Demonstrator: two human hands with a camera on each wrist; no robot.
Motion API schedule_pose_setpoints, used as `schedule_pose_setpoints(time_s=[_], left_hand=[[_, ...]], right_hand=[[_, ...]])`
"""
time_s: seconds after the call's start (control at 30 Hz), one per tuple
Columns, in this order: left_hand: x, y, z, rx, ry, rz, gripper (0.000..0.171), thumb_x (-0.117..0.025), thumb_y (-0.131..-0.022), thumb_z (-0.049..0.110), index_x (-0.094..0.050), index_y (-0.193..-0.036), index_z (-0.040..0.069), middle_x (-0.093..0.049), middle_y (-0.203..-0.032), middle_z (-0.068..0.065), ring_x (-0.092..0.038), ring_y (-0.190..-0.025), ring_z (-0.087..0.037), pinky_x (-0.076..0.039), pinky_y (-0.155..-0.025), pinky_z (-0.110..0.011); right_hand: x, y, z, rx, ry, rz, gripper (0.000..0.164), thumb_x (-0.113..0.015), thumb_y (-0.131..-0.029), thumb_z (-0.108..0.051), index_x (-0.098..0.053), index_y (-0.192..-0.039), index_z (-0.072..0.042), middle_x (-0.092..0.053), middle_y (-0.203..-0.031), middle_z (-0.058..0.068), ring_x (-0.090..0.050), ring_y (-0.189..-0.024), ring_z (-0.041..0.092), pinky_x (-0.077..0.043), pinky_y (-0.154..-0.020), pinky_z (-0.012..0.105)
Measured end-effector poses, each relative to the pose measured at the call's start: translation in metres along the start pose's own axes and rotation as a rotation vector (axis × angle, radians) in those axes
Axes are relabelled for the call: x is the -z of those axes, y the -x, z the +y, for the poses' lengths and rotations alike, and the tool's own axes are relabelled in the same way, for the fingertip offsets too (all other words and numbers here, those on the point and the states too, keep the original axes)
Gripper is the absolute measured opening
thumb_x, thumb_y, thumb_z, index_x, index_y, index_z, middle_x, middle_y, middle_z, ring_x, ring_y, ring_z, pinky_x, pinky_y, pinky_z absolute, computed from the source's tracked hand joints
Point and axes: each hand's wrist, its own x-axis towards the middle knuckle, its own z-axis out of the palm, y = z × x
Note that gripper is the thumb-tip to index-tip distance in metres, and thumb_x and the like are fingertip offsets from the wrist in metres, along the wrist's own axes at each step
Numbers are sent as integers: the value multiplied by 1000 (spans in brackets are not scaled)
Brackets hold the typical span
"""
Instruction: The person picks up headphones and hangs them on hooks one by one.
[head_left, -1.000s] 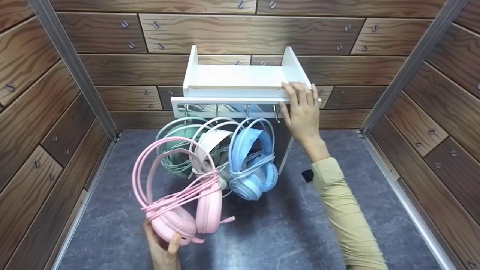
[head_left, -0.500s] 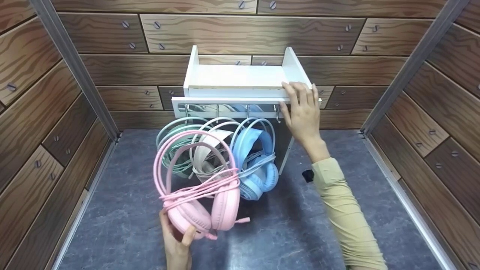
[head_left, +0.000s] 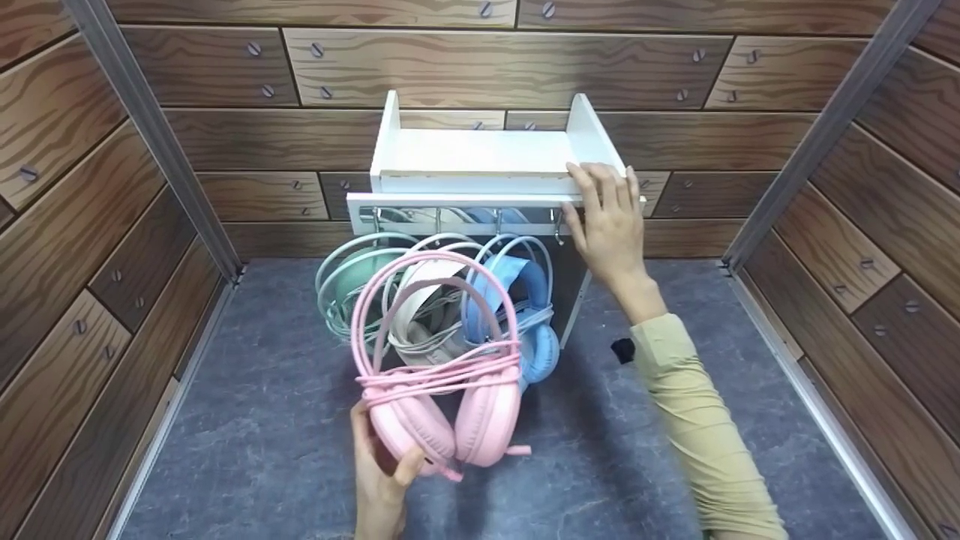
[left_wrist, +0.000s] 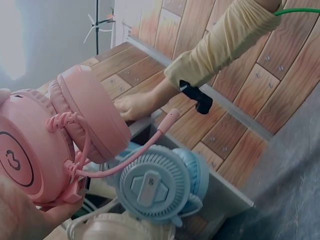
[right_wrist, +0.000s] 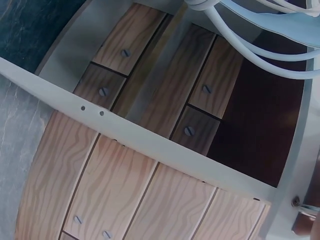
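Observation:
My left hand (head_left: 381, 480) grips pink headphones (head_left: 491, 424) by one ear cup, headband up, with the cable wound across them. They overlap the front of a white rack (head_left: 480, 154) in the head view. From its hooks hang green headphones (head_left: 366, 270), white headphones (head_left: 411, 319) and blue headphones (head_left: 544, 352). A rightmost hook (head_left: 558, 229) carries nothing. My right hand (head_left: 611, 232) rests on the rack's right front, fingers over the shelf edge and thumb by the rail. In the left wrist view the pink microphone boom (left_wrist: 145, 150) sticks out past the ear cup.
Wood-patterned walls (head_left: 517, 67) enclose the back and sides, with metal strips (head_left: 817, 135) at the corners. The rack stands on a dark grey marbled floor (head_left: 262, 442). A small black object (head_left: 622, 350) shows beside the right sleeve (head_left: 690, 397).
My left hand has carried the pink headphones rightward and slightly up, turning them more upright, so they now overlap the white and blue pairs. My right hand has stayed on the rack.

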Motion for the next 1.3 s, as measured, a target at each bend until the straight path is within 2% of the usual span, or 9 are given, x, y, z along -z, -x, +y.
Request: schedule_pose_setpoints(time_s=[0.2,0.3,0.4,0.57,0.73,0.97,1.13,1.3], left_hand=[[-13,-1,0,37,-9,-24,69,-69,-75,2,-41,-138,9,-56,-118,-19,-62,-102,-25,-59,-80,-39],[-19,-2,-1,44,-19,-36,70,-70,-74,3,-41,-137,9,-55,-119,-19,-60,-103,-24,-58,-83,-37],[-26,-3,-4,41,-11,-75,71,-73,-73,6,-41,-137,7,-56,-120,-18,-60,-105,-24,-56,-86,-36],[-36,-5,-9,24,-2,-134,72,-74,-72,5,-40,-136,5,-56,-122,-17,-59,-106,-22,-56,-88,-34],[-46,-9,-12,29,-20,-153,73,-75,-73,5,-38,-135,1,-53,-125,-19,-58,-108,-22,-54,-90,-33],[-62,-10,-18,47,4,-178,77,-77,-76,8,-33,-138,-3,-52,-125,-21,-58,-109,-25,-56,-91,-36],[-76,-12,-23,41,8,-195,79,-78,-75,8,-32,-138,-3,-53,-126,-20,-59,-111,-26,-55,-94,-38],[-92,-12,-29,44,-52,-186,81,-79,-73,10,-33,-138,-2,-55,-125,-17,-60,-111,-26,-55,-94,-39]], right_hand=[[13,-1,2,28,20,-69,53,-49,-105,-38,-42,-153,-16,-46,-151,11,-39,-141,30,-16,-123,52],[20,0,3,52,22,-98,55,-50,-105,-37,-41,-154,-14,-41,-157,10,-36,-145,30,-14,-124,53],[29,4,9,57,28,-109,55,-50,-105,-37,-41,-154,-13,-39,-159,9,-33,-148,30,-11,-124,54],[47,9,24,32,50,-103,53,-48,-106,-35,-42,-153,-14,-40,-159,7,-31,-149,27,-8,-124,55],[63,10,37,36,85,-125,49,-44,-108,-32,-43,-153,-13,-44,-157,6,-32,-149,26,-14,-123,55],[69,12,43,66,93,-213,49,-44,-108,-32,-43,-154,-13,-46,-156,6,-34,-147,28,-16,-123,53],[77,9,46,74,78,-206,44,-47,-107,-29,-50,-150,-17,-47,-155,5,-36,-146,29,-18,-123,53],[84,6,49,80,85,-195,39,-50,-107,-24,-56,-146,-21,-48,-154,5,-37,-145,30,-20,-122,54]])
